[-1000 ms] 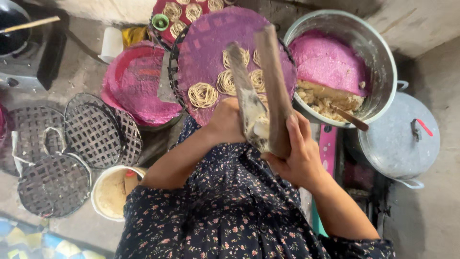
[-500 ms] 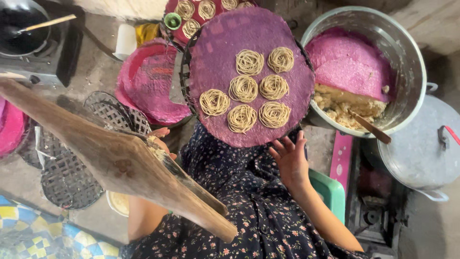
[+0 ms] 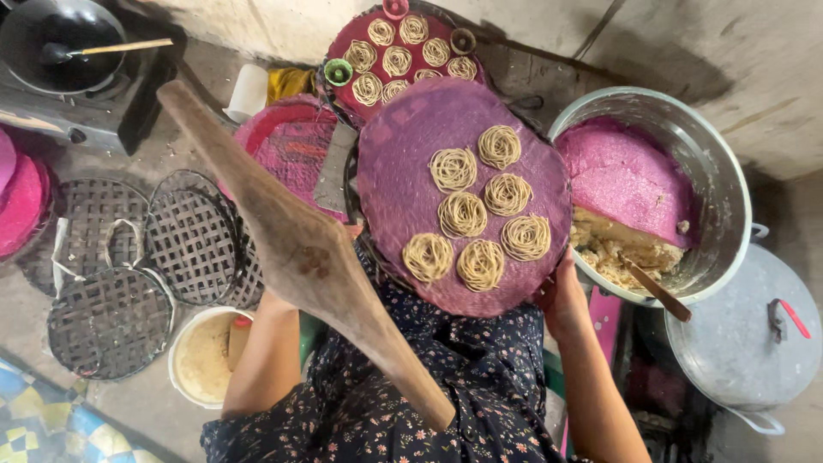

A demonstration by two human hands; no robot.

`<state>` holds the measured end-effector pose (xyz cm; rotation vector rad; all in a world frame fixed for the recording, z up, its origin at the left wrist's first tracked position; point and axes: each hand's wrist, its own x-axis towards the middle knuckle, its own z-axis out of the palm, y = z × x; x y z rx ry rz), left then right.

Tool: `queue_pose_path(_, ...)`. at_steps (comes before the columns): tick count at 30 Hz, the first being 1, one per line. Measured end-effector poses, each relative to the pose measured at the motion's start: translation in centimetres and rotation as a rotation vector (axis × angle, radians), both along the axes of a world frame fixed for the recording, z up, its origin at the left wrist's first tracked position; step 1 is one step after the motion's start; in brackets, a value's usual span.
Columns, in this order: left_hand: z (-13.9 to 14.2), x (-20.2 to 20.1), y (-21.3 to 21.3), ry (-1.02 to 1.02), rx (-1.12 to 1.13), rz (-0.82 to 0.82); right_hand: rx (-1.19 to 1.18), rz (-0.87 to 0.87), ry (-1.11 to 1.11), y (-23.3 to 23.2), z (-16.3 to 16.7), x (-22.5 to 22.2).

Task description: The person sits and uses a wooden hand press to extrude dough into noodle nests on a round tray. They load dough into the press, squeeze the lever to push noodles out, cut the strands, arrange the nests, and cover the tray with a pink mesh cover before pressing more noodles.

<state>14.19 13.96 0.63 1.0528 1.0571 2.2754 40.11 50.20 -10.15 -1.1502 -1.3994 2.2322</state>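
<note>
Left hand: hidden behind the long wooden press; forearm rises to it from the lower left, so most likely closed around it, though the grip itself cannot be told.
Wooden press: swung out to the left, lying as a long diagonal from far left to near centre; a second ago held upright in both hands over the purple mat, half a second ago already swinging left.
Right hand: off the press now, fingers curled at the near right edge of the round purple woven mat, apparently gripping or steadying its rim.
Purple mat: centre of the scene, on the lap, carrying seven coiled noodle nests; a second ago only three or four showed beside the press.
Meaning of the change: pressing on this mat looks finished; mat looks filled.
Far side: a red tray with more nests and small cups.
Right: big metal pot with pink cloth and dough, spoon handle sticking out; grey lid just beside it on the floor.
Left: dark woven mats stacked on the floor, a white bowl nearer, a stove with a black pan far left.
</note>
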Motion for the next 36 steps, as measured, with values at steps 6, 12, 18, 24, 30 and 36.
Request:
queue_pose_path(6, -0.7, 0.2, 2.1, 0.107, -0.276, -0.014, 0.160, 0.120, -0.201, 8.0, 2.3, -3.1)
queue_pose_path(12, -1.5, 0.2, 3.9, 0.227, -0.287, -0.019, 1.075, 0.152, -0.455, 8.0, 6.6, -4.3)
queue_pose_path(18, -1.8, 0.5, 9.0, 0.623, -0.749, 0.189, 0.138, 0.936, 0.488, -2.8, 11.5, -0.8)
queue_pose_path(24, 3.4, -3.3, 13.7, 0.400, -0.540, -0.441, 0.005, 0.915, 0.239, -3.5, 15.4, -2.2)
queue_pose_path(30, 9.8, -8.1, 19.2, -0.172, 0.466, -0.879, -0.076, 1.039, 0.250, -1.3, 18.8, -2.6)
queue_pose_path(36, 7.2, -9.6, 20.3, -0.182, 0.422, -0.705, -0.157, 1.081, 0.147, 0.6, 19.9, -3.5)
